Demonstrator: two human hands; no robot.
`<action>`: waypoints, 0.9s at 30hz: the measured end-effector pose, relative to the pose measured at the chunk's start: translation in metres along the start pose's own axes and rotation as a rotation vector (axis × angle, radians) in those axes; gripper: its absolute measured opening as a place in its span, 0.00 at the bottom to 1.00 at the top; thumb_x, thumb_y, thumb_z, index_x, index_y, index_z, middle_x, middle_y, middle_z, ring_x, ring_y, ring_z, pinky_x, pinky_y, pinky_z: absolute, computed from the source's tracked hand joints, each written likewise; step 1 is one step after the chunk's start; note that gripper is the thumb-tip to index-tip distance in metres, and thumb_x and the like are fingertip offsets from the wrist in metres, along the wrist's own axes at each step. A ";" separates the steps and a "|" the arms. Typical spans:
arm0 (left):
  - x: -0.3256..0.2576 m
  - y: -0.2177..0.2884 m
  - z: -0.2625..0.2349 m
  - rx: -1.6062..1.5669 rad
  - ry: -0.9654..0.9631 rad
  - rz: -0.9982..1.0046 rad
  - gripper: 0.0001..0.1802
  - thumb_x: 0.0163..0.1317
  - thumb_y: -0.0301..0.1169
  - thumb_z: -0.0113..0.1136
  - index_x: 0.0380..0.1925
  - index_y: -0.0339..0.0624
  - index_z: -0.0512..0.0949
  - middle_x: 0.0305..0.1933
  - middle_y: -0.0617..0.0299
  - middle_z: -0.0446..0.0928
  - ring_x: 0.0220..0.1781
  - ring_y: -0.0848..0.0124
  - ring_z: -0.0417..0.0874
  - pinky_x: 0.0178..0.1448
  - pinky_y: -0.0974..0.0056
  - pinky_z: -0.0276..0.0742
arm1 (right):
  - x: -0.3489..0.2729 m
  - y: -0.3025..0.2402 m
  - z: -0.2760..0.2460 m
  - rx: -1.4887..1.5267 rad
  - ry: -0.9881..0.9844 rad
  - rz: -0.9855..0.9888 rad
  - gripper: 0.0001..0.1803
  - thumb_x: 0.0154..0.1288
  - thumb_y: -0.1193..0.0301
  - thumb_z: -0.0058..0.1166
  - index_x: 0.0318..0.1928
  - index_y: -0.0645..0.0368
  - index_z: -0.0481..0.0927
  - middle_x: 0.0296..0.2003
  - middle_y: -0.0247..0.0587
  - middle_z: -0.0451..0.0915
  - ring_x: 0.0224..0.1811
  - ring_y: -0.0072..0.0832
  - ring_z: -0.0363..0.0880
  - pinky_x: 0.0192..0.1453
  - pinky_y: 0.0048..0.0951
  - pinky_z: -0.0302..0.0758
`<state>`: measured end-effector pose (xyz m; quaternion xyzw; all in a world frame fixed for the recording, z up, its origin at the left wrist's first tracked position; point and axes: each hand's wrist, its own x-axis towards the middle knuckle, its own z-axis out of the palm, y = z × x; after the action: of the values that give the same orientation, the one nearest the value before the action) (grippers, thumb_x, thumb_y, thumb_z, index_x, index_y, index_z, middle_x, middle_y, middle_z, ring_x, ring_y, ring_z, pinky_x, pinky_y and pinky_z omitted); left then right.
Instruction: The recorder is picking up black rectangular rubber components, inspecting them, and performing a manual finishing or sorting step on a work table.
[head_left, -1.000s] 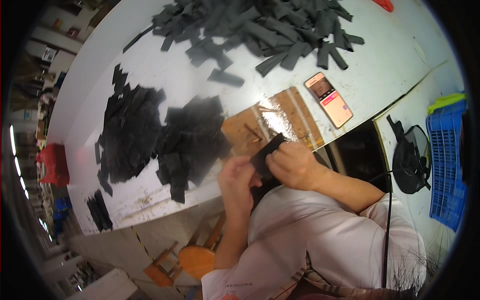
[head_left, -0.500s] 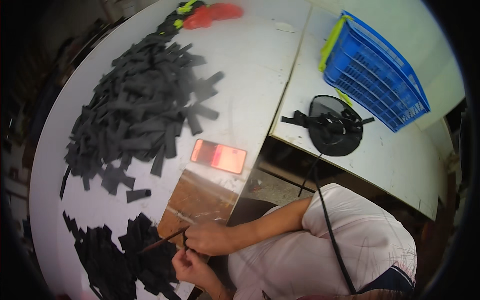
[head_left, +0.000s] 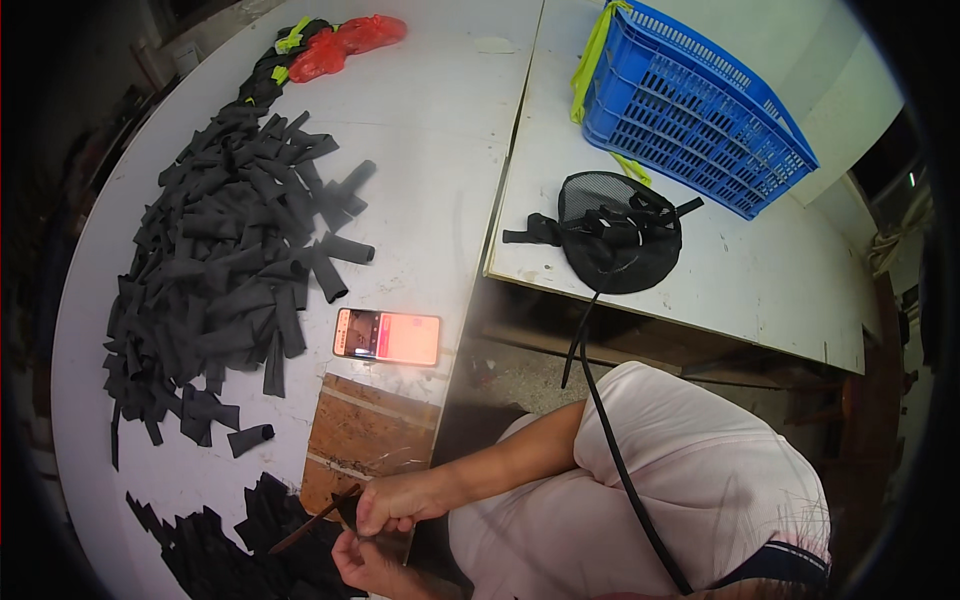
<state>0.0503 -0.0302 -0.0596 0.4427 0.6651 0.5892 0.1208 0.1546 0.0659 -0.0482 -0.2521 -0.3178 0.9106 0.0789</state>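
Observation:
Near the lower edge my two hands are close together over the table's edge. My right hand (head_left: 398, 502), the upper one, is closed, with a small dark fabric piece (head_left: 347, 509) at its fingers. Just below it, my left hand (head_left: 368, 564) pinches at the same spot; its fingertips are partly hidden. A thin brown rod-like tool (head_left: 308, 523) slants from beside my right hand over black fabric pieces (head_left: 225, 545); whether a hand grips it, I cannot tell. Under the rod's upper end lies a brown board (head_left: 365, 425) with pale tape strips.
A large heap of dark grey fabric tubes (head_left: 215, 260) spreads over the left table. A lit phone (head_left: 388, 336) lies above the board. Farther off are a red plastic bag (head_left: 345, 47), a blue crate (head_left: 700, 110) and a black mesh object (head_left: 620, 235) with a strap. A gap separates the tables.
My view has shifted, so the heap, phone and crate appear farther left. My hands stay beside the board, and the dark piece shows more at my right fingers.

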 end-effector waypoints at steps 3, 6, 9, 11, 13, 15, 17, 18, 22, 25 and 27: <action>0.001 0.017 0.008 0.048 0.143 -0.134 0.17 0.59 0.35 0.46 0.31 0.28 0.74 0.27 0.55 0.74 0.22 0.70 0.71 0.29 0.71 0.69 | 0.001 0.001 0.006 -0.019 -0.059 0.013 0.10 0.55 0.65 0.51 0.23 0.58 0.74 0.16 0.26 0.66 0.17 0.14 0.59 0.18 0.18 0.55; 0.006 0.022 0.004 -0.037 0.078 -0.349 0.17 0.60 0.35 0.44 0.35 0.29 0.72 0.28 0.56 0.74 0.21 0.71 0.71 0.28 0.71 0.69 | 0.005 0.003 -0.001 -0.240 0.002 -0.132 0.12 0.57 0.64 0.50 0.24 0.58 0.71 0.18 0.25 0.65 0.19 0.14 0.60 0.19 0.17 0.57; 0.004 0.000 -0.030 -0.785 -0.185 -0.726 0.18 0.59 0.37 0.44 0.42 0.33 0.67 0.31 0.57 0.74 0.22 0.70 0.73 0.27 0.71 0.70 | 0.001 0.000 -0.001 -0.260 -0.016 -0.172 0.11 0.58 0.65 0.50 0.25 0.59 0.72 0.19 0.26 0.67 0.20 0.13 0.62 0.21 0.16 0.59; 0.011 0.011 -0.031 -1.440 -0.411 -0.814 0.20 0.59 0.38 0.45 0.46 0.35 0.65 0.34 0.58 0.74 0.24 0.70 0.74 0.28 0.71 0.71 | -0.001 -0.002 0.003 -0.144 -0.114 -0.181 0.10 0.58 0.66 0.49 0.26 0.59 0.72 0.20 0.27 0.68 0.22 0.13 0.64 0.23 0.15 0.61; 0.011 0.048 -0.022 -1.224 -0.305 -0.738 0.15 0.54 0.30 0.49 0.41 0.33 0.68 0.32 0.58 0.74 0.25 0.73 0.74 0.29 0.74 0.70 | -0.005 -0.007 0.014 -0.098 -0.220 -0.214 0.09 0.58 0.67 0.49 0.28 0.60 0.72 0.21 0.27 0.69 0.23 0.13 0.65 0.25 0.15 0.63; 0.016 0.101 -0.005 -0.989 -0.174 -0.666 0.12 0.49 0.23 0.53 0.35 0.31 0.71 0.29 0.58 0.74 0.26 0.76 0.74 0.29 0.77 0.68 | -0.006 -0.011 0.018 -0.102 -0.257 -0.293 0.08 0.59 0.68 0.48 0.31 0.61 0.73 0.24 0.28 0.71 0.27 0.14 0.67 0.29 0.17 0.66; 0.016 0.096 0.006 -0.619 -0.047 -0.551 0.14 0.47 0.18 0.53 0.37 0.31 0.71 0.27 0.59 0.73 0.27 0.78 0.73 0.28 0.79 0.67 | -0.001 -0.013 -0.006 -0.314 -0.185 -0.510 0.08 0.60 0.69 0.47 0.35 0.62 0.73 0.30 0.29 0.73 0.33 0.17 0.69 0.37 0.20 0.67; 0.012 0.076 0.005 -0.357 0.058 -0.474 0.17 0.48 0.17 0.51 0.42 0.32 0.69 0.27 0.60 0.72 0.28 0.78 0.73 0.26 0.79 0.67 | -0.009 -0.027 0.002 -0.366 -0.112 -0.526 0.09 0.57 0.67 0.49 0.30 0.61 0.73 0.25 0.28 0.72 0.29 0.14 0.68 0.31 0.18 0.67; 0.015 0.068 0.010 -0.132 0.153 -0.202 0.09 0.53 0.19 0.52 0.36 0.30 0.70 0.37 0.56 0.74 0.28 0.78 0.73 0.28 0.79 0.67 | -0.016 -0.045 0.018 -0.867 0.061 -0.769 0.04 0.56 0.73 0.49 0.30 0.62 0.71 0.28 0.37 0.70 0.31 0.26 0.70 0.35 0.24 0.67; 0.029 0.086 0.005 -0.452 0.191 -0.375 0.07 0.53 0.21 0.54 0.33 0.33 0.68 0.30 0.58 0.74 0.16 0.84 0.65 0.19 0.80 0.59 | -0.022 -0.063 0.039 -0.949 0.070 -0.831 0.05 0.54 0.73 0.50 0.28 0.62 0.71 0.26 0.39 0.70 0.29 0.32 0.70 0.34 0.28 0.66; 0.038 0.091 -0.006 -0.642 0.183 -0.443 0.08 0.53 0.21 0.54 0.33 0.34 0.67 0.28 0.59 0.73 0.14 0.84 0.62 0.17 0.80 0.57 | -0.024 -0.078 0.056 -0.993 0.104 -0.877 0.06 0.54 0.72 0.51 0.27 0.62 0.72 0.26 0.42 0.70 0.28 0.37 0.71 0.33 0.31 0.67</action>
<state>0.0649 -0.0139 0.0372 0.1739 0.5344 0.7638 0.3174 0.1456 0.0901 0.0474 -0.1493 -0.7685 0.5262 0.3320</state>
